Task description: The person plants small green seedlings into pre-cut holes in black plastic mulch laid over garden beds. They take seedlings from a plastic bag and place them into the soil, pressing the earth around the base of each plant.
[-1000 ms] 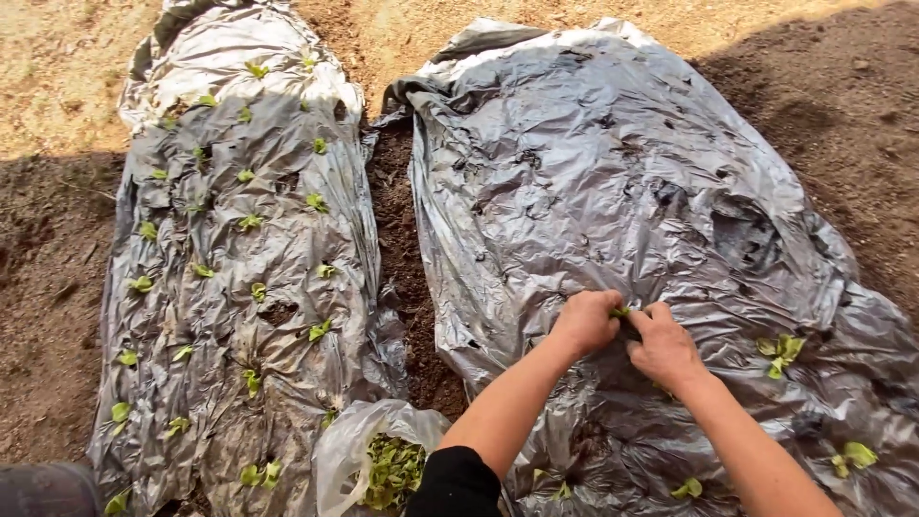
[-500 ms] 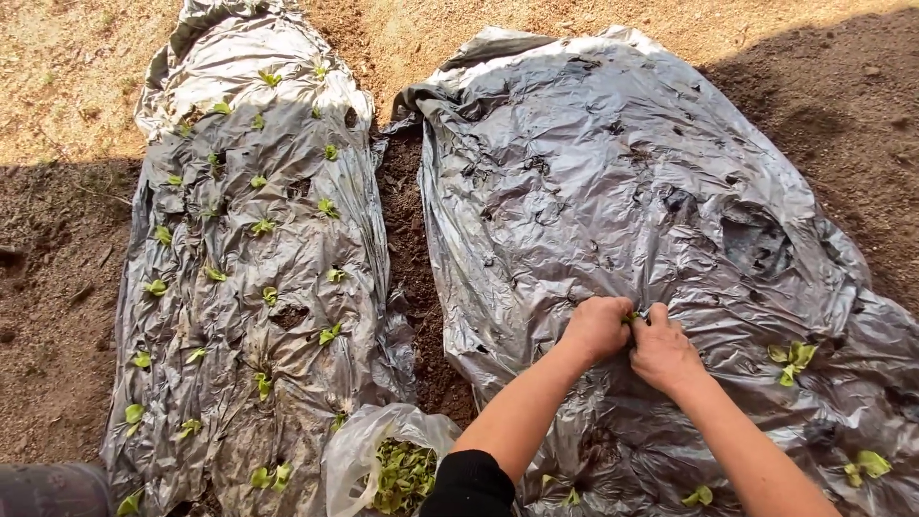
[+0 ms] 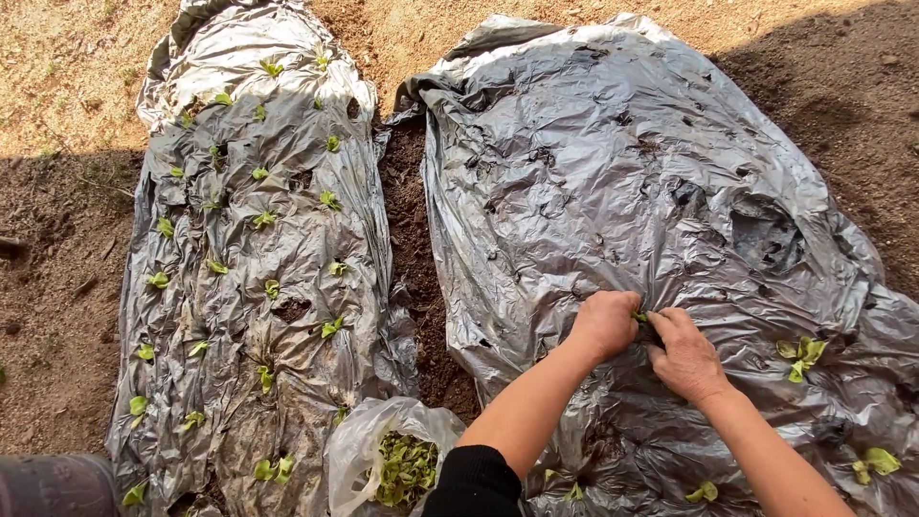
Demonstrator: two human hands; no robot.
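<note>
Head view shows left hand [image 3: 603,324] and right hand [image 3: 685,354] pinched shut on one tiny green seedling [image 3: 638,316] over crinkly silver plastic sheet [image 3: 593,172]; squeezing hard could snap it.

left hand [image 3: 603,325] fist-curled, knuckles up | right hand [image 3: 685,354] pinching, fingertips meeting

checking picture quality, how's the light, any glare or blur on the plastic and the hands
Head view: mostly shade, with sunlit sandy ground along the top; soft sheen on the crinkled plastic sheet, not blown out; left hand, right hand and the seedling between them are sharp, no motion blur.
</note>
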